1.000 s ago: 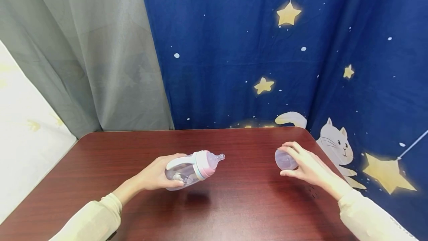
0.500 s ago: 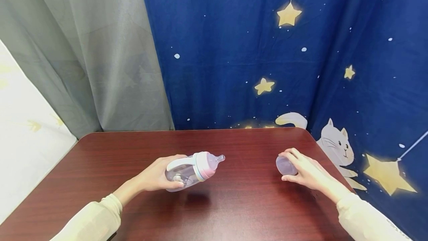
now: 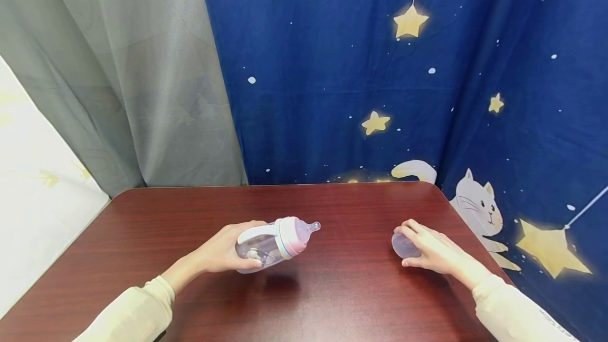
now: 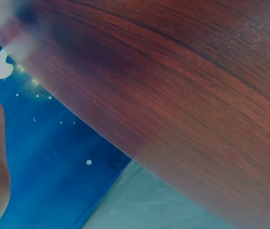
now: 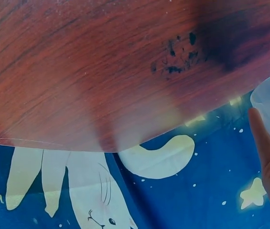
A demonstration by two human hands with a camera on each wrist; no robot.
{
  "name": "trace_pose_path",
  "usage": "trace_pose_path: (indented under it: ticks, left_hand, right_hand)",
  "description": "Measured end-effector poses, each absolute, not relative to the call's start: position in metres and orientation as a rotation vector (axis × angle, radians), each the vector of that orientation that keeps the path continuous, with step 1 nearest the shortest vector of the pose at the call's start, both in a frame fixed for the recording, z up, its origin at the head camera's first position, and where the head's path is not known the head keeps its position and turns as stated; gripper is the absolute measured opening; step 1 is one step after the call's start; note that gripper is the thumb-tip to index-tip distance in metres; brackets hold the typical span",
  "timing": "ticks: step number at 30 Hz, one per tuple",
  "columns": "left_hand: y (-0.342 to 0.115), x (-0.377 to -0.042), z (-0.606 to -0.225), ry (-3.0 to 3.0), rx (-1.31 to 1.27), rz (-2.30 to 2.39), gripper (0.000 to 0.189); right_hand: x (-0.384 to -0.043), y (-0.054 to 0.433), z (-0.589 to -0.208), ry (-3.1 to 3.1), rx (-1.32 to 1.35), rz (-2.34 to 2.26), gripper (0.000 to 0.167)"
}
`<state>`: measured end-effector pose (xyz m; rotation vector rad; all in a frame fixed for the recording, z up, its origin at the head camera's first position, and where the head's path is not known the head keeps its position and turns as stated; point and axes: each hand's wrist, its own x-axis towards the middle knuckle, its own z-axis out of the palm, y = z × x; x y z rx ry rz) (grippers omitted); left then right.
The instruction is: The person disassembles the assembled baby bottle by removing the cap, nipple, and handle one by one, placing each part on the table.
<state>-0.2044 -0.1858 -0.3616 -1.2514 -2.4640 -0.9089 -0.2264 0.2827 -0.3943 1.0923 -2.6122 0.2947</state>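
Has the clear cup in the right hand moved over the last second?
Yes: the clear cup has shifted down in the head view, appearing farther from the far edge of the table than before.

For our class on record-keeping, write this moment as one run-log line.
left grip: holds tilted baby bottle | right grip: holds translucent cup | teat: uncovered | bottle and cup: apart, over table

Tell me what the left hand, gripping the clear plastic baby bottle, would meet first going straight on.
The left hand would likely meet the blue star-printed fabric curtain first; the way above the reddish wooden table looks free, though depth is unclear.
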Motion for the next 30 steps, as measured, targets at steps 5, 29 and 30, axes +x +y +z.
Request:
trace_pose_path:
  ticks: [5, 29, 30]
  left_hand:
    - [-0.185, -0.204, -0.361, -2.455, -1.254, -0.907, 0.059]
    - [-0.186, -0.206, -0.363, -2.461, -1.26, -0.911, 0.059]
    - [-0.186, -0.206, -0.363, -2.464, -1.258, -0.912, 0.059]
  right_hand:
    - [-0.227, 0.283, -0.397, -2.64, 1.126, 0.295, 0.059]
    - [-0.227, 0.281, -0.407, -2.73, 1.174, 0.268, 0.06]
    - [-0.227, 0.281, -0.408, -2.727, 1.177, 0.266, 0.06]
